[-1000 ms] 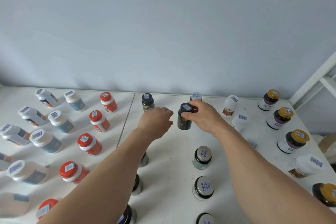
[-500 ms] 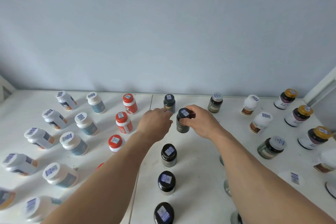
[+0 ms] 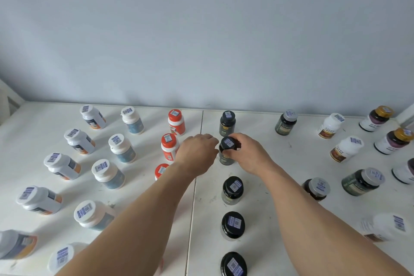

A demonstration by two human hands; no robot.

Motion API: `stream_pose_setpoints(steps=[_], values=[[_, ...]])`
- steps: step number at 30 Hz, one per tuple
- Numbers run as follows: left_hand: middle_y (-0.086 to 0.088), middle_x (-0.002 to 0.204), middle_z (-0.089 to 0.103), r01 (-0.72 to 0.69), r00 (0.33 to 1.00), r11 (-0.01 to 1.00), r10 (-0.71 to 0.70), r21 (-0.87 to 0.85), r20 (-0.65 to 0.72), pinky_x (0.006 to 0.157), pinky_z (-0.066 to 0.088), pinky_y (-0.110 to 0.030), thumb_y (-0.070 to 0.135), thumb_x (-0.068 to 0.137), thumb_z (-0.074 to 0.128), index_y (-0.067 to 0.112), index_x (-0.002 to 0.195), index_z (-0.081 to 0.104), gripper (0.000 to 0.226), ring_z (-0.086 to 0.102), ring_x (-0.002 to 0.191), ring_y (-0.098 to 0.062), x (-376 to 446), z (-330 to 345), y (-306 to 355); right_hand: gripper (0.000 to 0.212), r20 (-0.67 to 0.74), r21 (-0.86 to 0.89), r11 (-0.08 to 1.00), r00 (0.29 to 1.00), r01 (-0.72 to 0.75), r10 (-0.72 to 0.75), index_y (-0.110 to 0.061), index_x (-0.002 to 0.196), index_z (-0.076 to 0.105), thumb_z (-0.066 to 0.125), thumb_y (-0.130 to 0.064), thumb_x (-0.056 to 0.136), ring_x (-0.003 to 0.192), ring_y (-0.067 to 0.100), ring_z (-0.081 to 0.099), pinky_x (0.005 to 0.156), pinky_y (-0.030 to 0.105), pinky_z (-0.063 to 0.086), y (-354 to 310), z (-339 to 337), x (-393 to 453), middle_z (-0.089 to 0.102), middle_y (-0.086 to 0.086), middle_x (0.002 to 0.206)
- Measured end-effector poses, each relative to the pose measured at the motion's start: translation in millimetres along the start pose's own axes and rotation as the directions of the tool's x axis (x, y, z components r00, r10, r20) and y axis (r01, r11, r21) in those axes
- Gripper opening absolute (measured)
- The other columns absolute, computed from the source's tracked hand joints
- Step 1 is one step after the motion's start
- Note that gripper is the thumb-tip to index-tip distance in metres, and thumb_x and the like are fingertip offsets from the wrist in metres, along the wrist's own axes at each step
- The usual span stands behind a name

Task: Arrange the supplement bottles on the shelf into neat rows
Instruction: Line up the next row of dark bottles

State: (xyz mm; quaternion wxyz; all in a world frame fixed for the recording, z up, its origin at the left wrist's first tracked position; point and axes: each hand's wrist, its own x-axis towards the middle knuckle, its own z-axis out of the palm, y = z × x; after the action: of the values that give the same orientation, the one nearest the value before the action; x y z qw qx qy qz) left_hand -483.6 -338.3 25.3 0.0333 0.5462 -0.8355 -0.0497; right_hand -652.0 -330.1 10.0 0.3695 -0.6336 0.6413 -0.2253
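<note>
A white shelf (image 3: pixel 264 188) with a seam (image 3: pixel 194 186) down its middle is seen below a pale wall. Left of the seam, white-capped bottles (image 3: pixel 116 148) and red-capped bottles (image 3: pixel 176 121) are stood in columns. Just right of the seam, black-capped bottles (image 3: pixel 232 190) are lined up; farther right, silver-capped bottles (image 3: pixel 286 121) and gold-capped bottles (image 3: pixel 376 118) are placed.

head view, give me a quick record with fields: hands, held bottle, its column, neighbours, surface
right hand: right hand grips the black-cap bottle, fingers at its cap
left hand: left hand beside the bottle, fingers curled; contact unclear
bottle state: upright on the shelf
column: second from the wall, behind it the rear bottle
left neighbours: red-cap bottles
right neighbours: grey-cap bottle
</note>
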Motion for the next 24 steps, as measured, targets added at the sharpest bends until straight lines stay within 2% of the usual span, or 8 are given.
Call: stream_pose_setpoints(steps=[9,15,24], values=[[0.001,0.13,0.059,0.022,1.0,1.0,-0.022,-0.022,-0.001,0.087,0.05,-0.035,0.036,0.1,0.044,0.021,0.13,0.056,0.036,0.057,0.114,-0.021,0.3,-3.7,-5.7,0.038,-0.022,-0.02,0.999,0.999,-0.034,0.033,-0.027,0.117,0.058,0.071,-0.03,0.082,0.101,0.014,0.059,0.085,0.03,0.046,0.7,2.5,-2.7,0.064,-0.006,0.108],[0.002,0.126,0.061,0.003,1.0,0.999,-0.004,-0.041,-0.019,0.087,0.049,-0.036,0.036,0.098,0.044,0.024,0.128,0.056,0.035,0.057,0.113,-0.021,10.0,-10.4,6.3,0.065,-0.003,-0.014,0.998,0.999,-0.055,0.055,-0.024,0.138,0.047,0.074,-0.034,0.08,0.123,0.01,0.05,0.098,0.028,0.04,-3.1,-14.6,-5.5,0.054,-0.004,0.134],[0.002,0.113,0.063,-0.044,0.996,0.999,0.045,0.015,-0.08,0.078,0.043,-0.033,0.033,0.097,0.045,0.019,0.112,0.061,0.027,0.058,0.104,-0.023,43.9,-22.2,49.1,0.055,-0.103,-0.049,0.998,0.994,-0.049,0.043,-0.02,0.135,0.05,0.068,-0.035,0.086,0.126,0.008,0.049,0.097,0.027,0.04,17.6,-91.9,-7.2,0.051,-0.005,0.139]])
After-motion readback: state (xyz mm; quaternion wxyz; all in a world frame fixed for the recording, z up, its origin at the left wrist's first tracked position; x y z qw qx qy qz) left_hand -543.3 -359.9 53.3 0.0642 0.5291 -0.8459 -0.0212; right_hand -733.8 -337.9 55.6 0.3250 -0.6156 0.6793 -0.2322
